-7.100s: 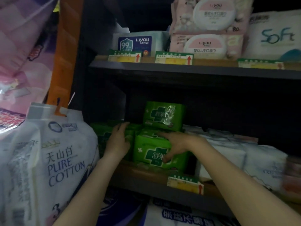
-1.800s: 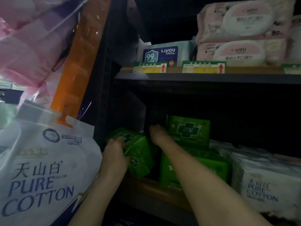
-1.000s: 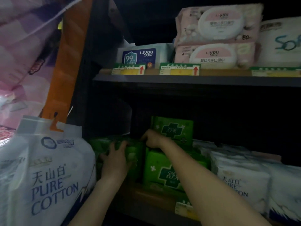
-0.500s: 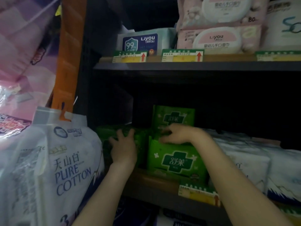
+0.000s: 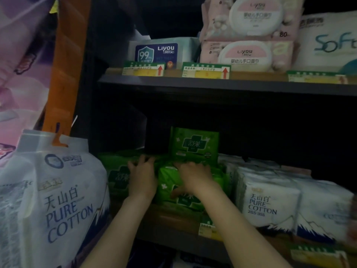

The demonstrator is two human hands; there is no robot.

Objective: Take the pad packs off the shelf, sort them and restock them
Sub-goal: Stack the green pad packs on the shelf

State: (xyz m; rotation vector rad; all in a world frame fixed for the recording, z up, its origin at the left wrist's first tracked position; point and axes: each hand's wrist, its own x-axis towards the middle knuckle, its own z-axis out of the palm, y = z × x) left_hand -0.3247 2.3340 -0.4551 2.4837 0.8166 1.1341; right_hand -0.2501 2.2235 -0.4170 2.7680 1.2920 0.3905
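Green pad packs stand at the left end of the dim middle shelf (image 5: 173,241). My left hand (image 5: 142,176) presses flat, fingers spread, against the left green pack (image 5: 116,177). My right hand (image 5: 195,176) grips the front green pack (image 5: 170,187), fingers over its top edge and thumb down its face. Behind my hands another green pack (image 5: 194,146) stands upright on top of the others.
White Pure Cotton packs (image 5: 266,200) fill the shelf right of the green ones. A big Pure Cotton bag (image 5: 52,200) hangs from an orange post (image 5: 67,64) at the left. The upper shelf (image 5: 212,85) carries wipes packs (image 5: 245,53) and price tags.
My right hand has slid from the top of the front green pack to clasp it, thumb on its face. My left hand stays against the left pack.
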